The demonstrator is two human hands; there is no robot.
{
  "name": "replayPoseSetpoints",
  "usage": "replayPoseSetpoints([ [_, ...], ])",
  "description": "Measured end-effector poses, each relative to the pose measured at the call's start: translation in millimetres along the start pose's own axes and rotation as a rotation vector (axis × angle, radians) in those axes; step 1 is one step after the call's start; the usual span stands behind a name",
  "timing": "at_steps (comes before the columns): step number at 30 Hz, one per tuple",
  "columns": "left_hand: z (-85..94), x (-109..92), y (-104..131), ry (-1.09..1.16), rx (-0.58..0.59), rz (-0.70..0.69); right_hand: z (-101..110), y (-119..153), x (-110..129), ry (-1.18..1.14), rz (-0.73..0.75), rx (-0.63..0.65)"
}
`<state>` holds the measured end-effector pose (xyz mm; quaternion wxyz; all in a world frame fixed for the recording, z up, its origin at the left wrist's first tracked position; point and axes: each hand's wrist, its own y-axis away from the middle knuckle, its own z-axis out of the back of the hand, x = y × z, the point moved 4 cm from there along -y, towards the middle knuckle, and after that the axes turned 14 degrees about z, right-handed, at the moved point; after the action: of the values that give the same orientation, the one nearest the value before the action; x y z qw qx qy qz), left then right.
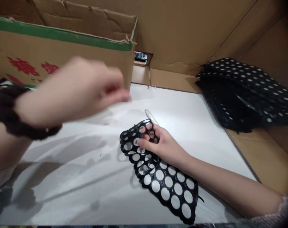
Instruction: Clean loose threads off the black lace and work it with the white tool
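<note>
A black sheet with rows of round holes (168, 182) lies on the white table surface, its far end folded over. My right hand (155, 141) grips that folded end, thumb on top and fingers curled under it. Raised at the left in front of the cardboard box, my left hand (94, 88) is blurred by motion, its fingers bent; whether it holds anything is unclear. A black band (20, 112) circles my left wrist. Just beyond my right hand lies a thin whitish pen-like item (151, 117).
An open cardboard box (87, 52) with a green rim and red characters stands at the back left. More black perforated sheets (248, 91) are piled at the right. Cardboard walls (181, 31) rise behind the white table (179, 107).
</note>
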<state>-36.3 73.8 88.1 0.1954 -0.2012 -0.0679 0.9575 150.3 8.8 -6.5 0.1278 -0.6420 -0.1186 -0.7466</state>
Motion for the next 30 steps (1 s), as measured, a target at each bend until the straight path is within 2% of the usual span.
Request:
replayPoseSetpoints([
  [3, -49.4, -28, 19, -0.180, 0.329, -0.274, 0, -1, 1, -0.010, 0.037, 0.012],
  [5, -66.1, -38, 26, -0.147, 0.422, -0.313, 0, -1, 2, -0.030, 0.047, 0.013],
  [10, -69.6, -42, 24, -0.032, 0.355, -0.302, 4, -1, -1, -0.045, -0.016, -0.053],
  [14, -68.8, -41, 26, -0.079, 0.253, -0.261, 6, 0, -5, -0.050, -0.084, -0.083],
  [19, -69.1, -43, 30, -0.050, 0.184, -0.202, 7, 2, -5, -0.017, -0.034, -0.100],
  [24, -70.1, -42, 31, 0.028, 0.173, -0.122, 5, 2, 0, 0.031, 0.051, -0.066],
  [30, -75.2, -35, 24, 0.229, 0.271, 0.006, 3, 1, 1, -0.033, 0.069, -0.113],
])
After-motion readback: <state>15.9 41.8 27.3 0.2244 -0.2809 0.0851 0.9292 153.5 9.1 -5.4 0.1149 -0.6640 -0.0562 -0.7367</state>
